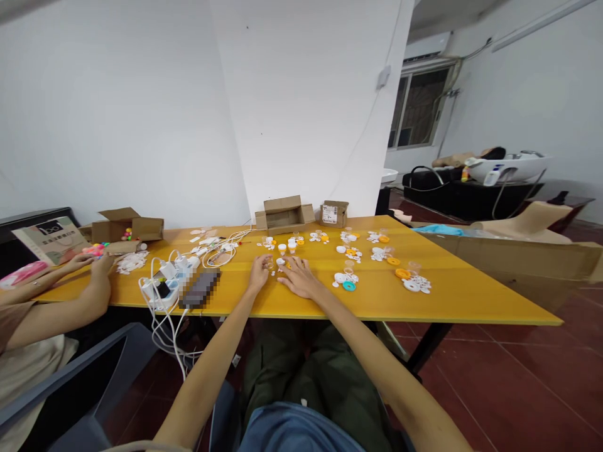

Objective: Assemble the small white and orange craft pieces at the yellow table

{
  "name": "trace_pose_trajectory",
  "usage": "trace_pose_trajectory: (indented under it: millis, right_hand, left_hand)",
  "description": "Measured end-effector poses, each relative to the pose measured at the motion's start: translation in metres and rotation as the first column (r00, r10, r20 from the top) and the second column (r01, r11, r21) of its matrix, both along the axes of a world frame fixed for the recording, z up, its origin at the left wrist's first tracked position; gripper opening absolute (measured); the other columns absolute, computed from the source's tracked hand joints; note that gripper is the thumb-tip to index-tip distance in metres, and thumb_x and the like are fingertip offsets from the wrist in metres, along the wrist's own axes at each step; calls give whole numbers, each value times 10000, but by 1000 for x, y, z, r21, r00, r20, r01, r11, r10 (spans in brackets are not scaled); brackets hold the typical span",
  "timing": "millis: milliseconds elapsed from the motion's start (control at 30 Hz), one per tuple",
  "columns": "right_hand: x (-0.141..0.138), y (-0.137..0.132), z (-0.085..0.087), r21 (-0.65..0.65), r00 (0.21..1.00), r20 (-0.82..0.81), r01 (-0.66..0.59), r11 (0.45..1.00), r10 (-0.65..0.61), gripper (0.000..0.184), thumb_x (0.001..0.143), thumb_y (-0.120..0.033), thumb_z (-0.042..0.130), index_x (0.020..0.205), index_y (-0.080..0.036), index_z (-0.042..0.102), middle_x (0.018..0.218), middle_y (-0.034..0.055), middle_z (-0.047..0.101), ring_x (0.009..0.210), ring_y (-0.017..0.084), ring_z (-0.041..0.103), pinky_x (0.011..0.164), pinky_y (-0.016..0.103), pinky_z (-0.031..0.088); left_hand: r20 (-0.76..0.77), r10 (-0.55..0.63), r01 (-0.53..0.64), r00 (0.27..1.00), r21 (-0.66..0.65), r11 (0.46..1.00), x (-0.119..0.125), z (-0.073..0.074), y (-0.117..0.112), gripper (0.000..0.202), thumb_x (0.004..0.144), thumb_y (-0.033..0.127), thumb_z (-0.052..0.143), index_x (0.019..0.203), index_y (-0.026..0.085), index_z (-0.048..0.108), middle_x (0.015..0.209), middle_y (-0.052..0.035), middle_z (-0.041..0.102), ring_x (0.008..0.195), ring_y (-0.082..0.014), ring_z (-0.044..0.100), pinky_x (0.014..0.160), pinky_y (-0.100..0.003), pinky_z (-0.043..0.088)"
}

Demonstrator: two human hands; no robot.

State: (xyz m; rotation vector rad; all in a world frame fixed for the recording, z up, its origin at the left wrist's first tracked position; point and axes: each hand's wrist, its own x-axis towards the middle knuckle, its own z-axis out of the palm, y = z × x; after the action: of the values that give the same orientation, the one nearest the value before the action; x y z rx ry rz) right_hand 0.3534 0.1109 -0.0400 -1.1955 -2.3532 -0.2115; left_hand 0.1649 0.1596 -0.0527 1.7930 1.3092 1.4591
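Note:
My left hand (259,274) rests on the yellow table with its fingers curled against a small clear plastic cup (270,263). Close by, my right hand (299,279) lies palm down, fingers stretched out over small parts. A white round piece (280,262) shows at its fingertips; whether they touch it is too small to tell. Just beyond both hands stand white-and-yellow assembled pieces (291,246). Groups of white discs, clear cups and yellow rings (402,274) are spread to the right, one with a teal ring (349,286).
Cardboard boxes (284,220) stand along the wall. To my left are a power strip (166,295) with tangled white cables and a dark blurred slab (200,289). Another person's arms (94,285) work at the far left beside an open carton (128,227). The table's front edge runs before me.

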Motion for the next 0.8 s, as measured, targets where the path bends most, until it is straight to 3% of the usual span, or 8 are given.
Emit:
trace_pose_trajectory:
  millis: [133,367,600,800]
  right_hand:
    - [2,-2,0,45,994,-59,96,994,-93,390,965,-250,504,1344,-243,596,1491,151,499,1330,327,420,1054,500,353]
    - [2,-6,6,-3,975,-25,219,976,-219,274,947,-186,483,1141,-194,675,1280,159,614,1163,292,523,973,407,440]
    - [4,-1,4,-42,965,-17,261,964,-262,261,940,-173,472,1054,-205,705,1192,149,639,1144,285,532,943,398,465]
    - [8,6,-1,-65,961,-63,265,962,-269,264,906,-154,497,1062,-218,700,1131,143,661,1101,296,553,913,408,474]
  left_hand:
    - [15,10,-10,1000,-8,1000,2,2,-1,530,623,-35,491,996,227,761,981,-45,709,943,-210,681,972,-397,552]
    - [-32,89,-89,996,-24,996,7,11,-6,390,710,29,580,985,247,750,1009,-42,667,984,-210,657,1028,-388,510]
    - [-328,140,-127,934,60,990,16,17,-20,305,718,107,675,958,274,759,1285,-74,596,1277,-301,511,1114,-486,407]
    - [-505,75,-11,860,129,992,21,19,-31,150,804,193,679,895,279,763,1414,-74,555,1308,-344,435,1081,-559,377]
